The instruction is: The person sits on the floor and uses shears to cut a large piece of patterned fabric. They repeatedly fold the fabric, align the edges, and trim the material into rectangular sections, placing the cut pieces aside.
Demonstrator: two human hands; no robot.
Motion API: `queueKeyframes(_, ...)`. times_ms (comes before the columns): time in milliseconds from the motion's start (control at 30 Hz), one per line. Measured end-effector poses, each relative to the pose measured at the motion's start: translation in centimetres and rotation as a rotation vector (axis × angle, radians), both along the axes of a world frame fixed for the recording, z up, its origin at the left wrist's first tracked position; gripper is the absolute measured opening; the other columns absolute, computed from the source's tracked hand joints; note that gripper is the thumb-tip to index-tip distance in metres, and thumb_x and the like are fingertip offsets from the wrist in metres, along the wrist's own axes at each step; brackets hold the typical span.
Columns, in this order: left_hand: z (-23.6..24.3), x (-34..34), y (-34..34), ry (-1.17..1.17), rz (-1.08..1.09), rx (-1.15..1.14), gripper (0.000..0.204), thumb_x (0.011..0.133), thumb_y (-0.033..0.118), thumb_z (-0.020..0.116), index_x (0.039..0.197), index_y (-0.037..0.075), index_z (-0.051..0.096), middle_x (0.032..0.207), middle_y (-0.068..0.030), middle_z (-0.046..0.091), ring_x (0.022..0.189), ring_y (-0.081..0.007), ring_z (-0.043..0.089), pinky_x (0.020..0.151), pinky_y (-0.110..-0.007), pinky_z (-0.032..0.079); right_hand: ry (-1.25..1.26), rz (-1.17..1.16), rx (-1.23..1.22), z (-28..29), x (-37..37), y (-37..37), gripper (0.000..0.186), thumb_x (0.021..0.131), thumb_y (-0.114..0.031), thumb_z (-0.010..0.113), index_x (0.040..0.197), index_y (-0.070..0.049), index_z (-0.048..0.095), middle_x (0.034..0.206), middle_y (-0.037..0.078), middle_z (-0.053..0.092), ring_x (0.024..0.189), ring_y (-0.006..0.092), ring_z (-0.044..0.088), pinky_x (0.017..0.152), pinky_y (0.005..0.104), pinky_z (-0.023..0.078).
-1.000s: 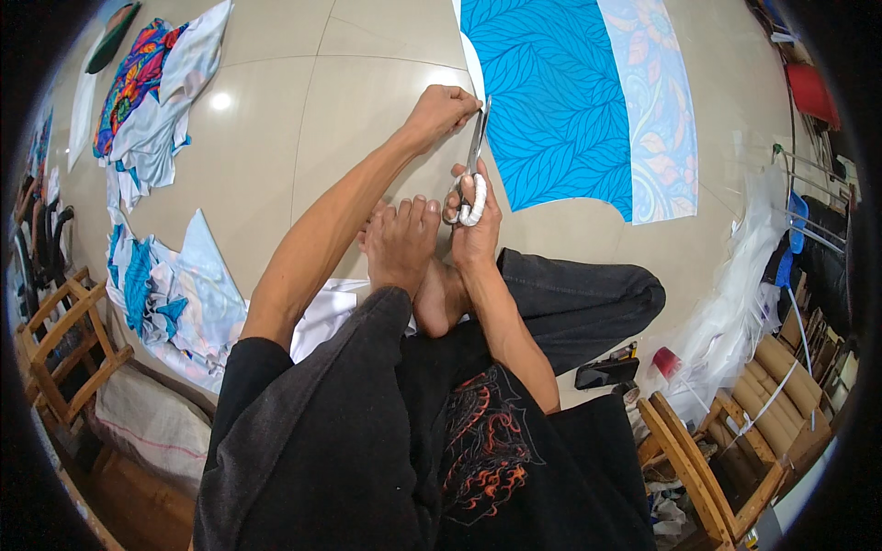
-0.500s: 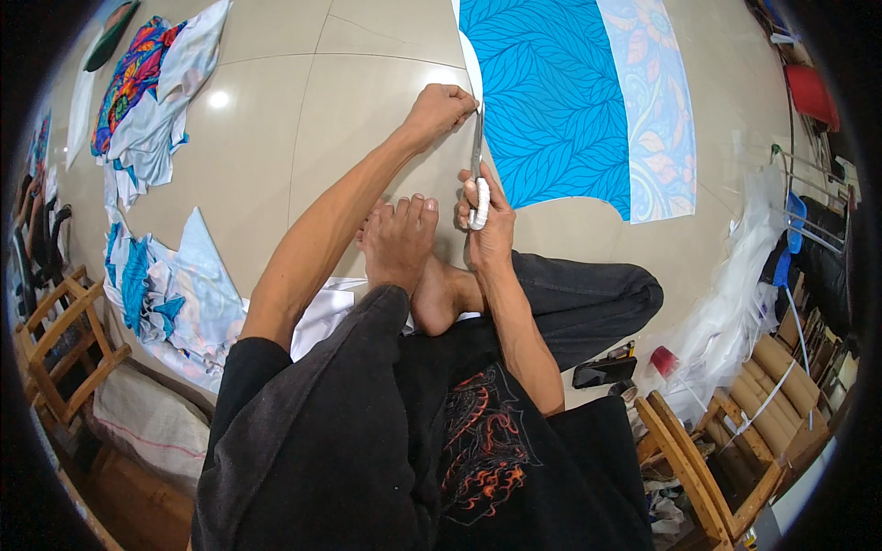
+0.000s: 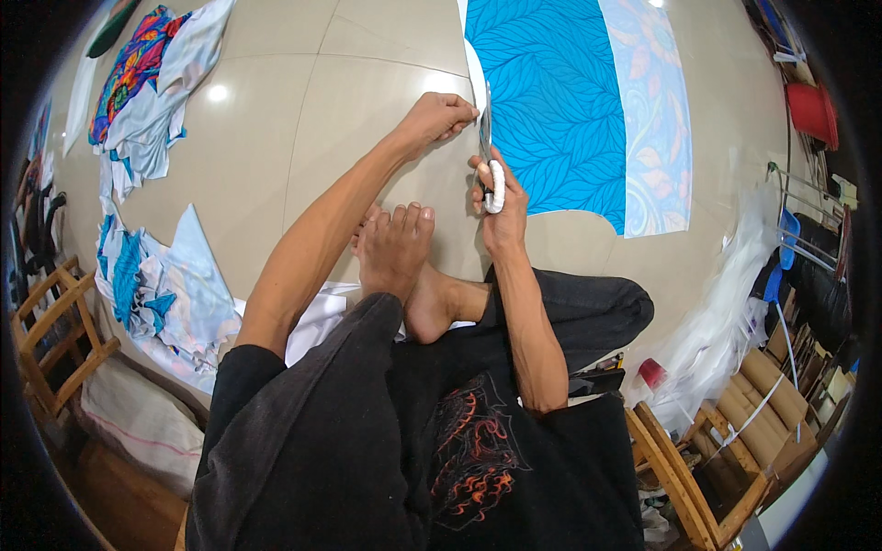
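A piece of blue leaf-patterned fabric (image 3: 551,110) lies flat on the floor, with a pale floral section (image 3: 654,119) along its right side. Its left edge carries a narrow white strip (image 3: 474,69). My left hand (image 3: 436,121) is closed in a pinch on the lower end of that strip. In my right hand (image 3: 507,225) is a pair of scissors (image 3: 497,184) with a white-wrapped handle. The metal blades point away from me, along the fabric's left edge between strip and blue print. My right fingers wrap the handle loops, partly hiding them.
My bare foot (image 3: 395,248) rests on the floor just below my hands. Printed fabric scraps (image 3: 161,294) lie in heaps at left. Wooden frames (image 3: 60,340) stand at both lower sides. Clear plastic sheeting (image 3: 707,321) and cardboard rolls (image 3: 758,395) are at right.
The scissors have moved slightly farther up the fabric's edge and to the right, and the handle has turned in my right hand. My left hand keeps its pinch, nearly in place.
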State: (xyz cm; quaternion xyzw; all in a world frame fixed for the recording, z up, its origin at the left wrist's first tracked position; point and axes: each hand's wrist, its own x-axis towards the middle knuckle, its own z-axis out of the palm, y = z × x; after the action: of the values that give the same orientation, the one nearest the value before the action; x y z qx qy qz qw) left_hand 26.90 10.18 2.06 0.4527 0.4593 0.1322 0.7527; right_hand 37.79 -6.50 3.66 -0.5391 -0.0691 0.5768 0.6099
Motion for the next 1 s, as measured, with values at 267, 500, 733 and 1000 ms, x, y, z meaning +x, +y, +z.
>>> queueKeyframes(267,-0.6,-0.1,0.1,-0.025,0.011,0.0,0.016,0.092,0.023,0.069,0.09,0.006,0.068,0.068,0.0064,0.053,0.056,-0.0034,0.041,0.05,-0.021,0.031,-0.04,0.055,-0.03,-0.2,1.6,0.2,0.052,0.09,-0.01,0.074,0.139,-0.001,0.059,0.108,0.007,0.073,0.064,0.0075,0.057,0.053,0.0209,0.044)
queueKeyframes(500,-0.4,-0.1,-0.1,-0.041,0.013,0.001,0.015,0.091,0.021,0.069,0.087,0.007,0.066,0.066,0.0062,0.053,0.055,-0.0038,0.042,0.05,-0.021,0.031,-0.102,0.112,-0.105,1.7,3.1,1.7,0.051,0.092,-0.012,0.071,0.14,0.0,0.056,0.108,0.01,0.073,0.059,0.0076,0.056,0.048,0.0203,0.043)
queueKeyframes(733,-0.3,-0.1,0.1,-0.045,0.027,-0.057,0.015,0.092,0.02,0.068,0.091,0.006,0.065,0.064,0.0053,0.051,0.051,-0.0041,0.041,0.046,-0.022,0.029,-0.13,0.135,-0.069,1.3,4.1,4.4,0.055,0.085,-0.014,0.08,0.135,0.001,0.061,0.099,0.006,0.073,0.058,0.0068,0.056,0.046,0.0196,0.038)
queueKeyframes(1000,0.0,-0.3,0.3,-0.044,0.023,-0.068,0.013,0.09,0.016,0.066,0.084,0.005,0.063,0.064,0.0033,0.054,0.051,-0.0041,0.043,0.046,-0.021,0.032,-0.164,0.218,-0.115,1.2,5.6,5.3,0.054,0.087,-0.01,0.078,0.136,0.001,0.06,0.103,0.007,0.073,0.06,0.0065,0.056,0.046,0.0203,0.04)
